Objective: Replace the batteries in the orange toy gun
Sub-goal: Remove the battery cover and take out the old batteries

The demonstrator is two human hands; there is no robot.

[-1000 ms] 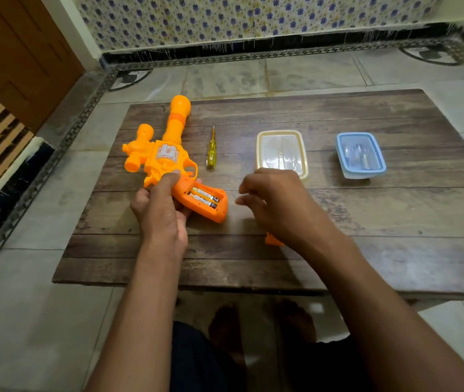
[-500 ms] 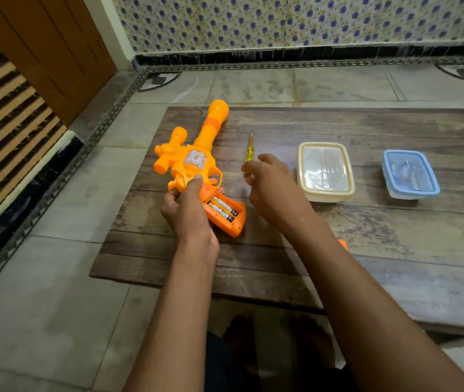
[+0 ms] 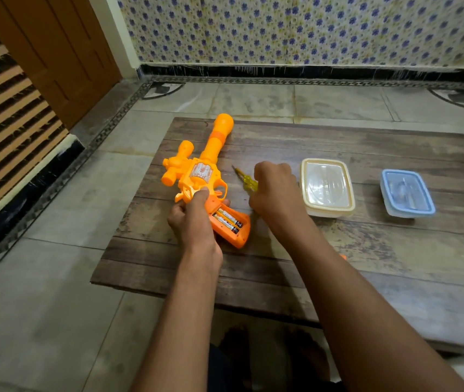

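The floor (image 3: pixel 55 321) is made of big grey stone tiles, and the wall (image 3: pixel 296 26) has small blue flowers all over it. A brown wooden door (image 3: pixel 52 49) stands at the left. The low table (image 3: pixel 366 267) is made of dark, worn wood planks with rough marks.

On its left part lies the orange toy gun (image 3: pixel 197 176), smooth shiny plastic with a long round barrel that points away. Its handle is open, and two batteries (image 3: pixel 227 219) lie side by side inside; their writing is too small to read. The left hand (image 3: pixel 194 222) is curled around the handle, with the thumb pressed on the gun's body.

A clear box with a cream lid (image 3: pixel 327 187) sits in the middle of the table. A smaller clear box with a blue lid (image 3: pixel 407 192) sits to its right, well apart.

The right hand (image 3: pixel 274 193) is curled around a yellow see-through screwdriver (image 3: pixel 244 178), which looks blurry.
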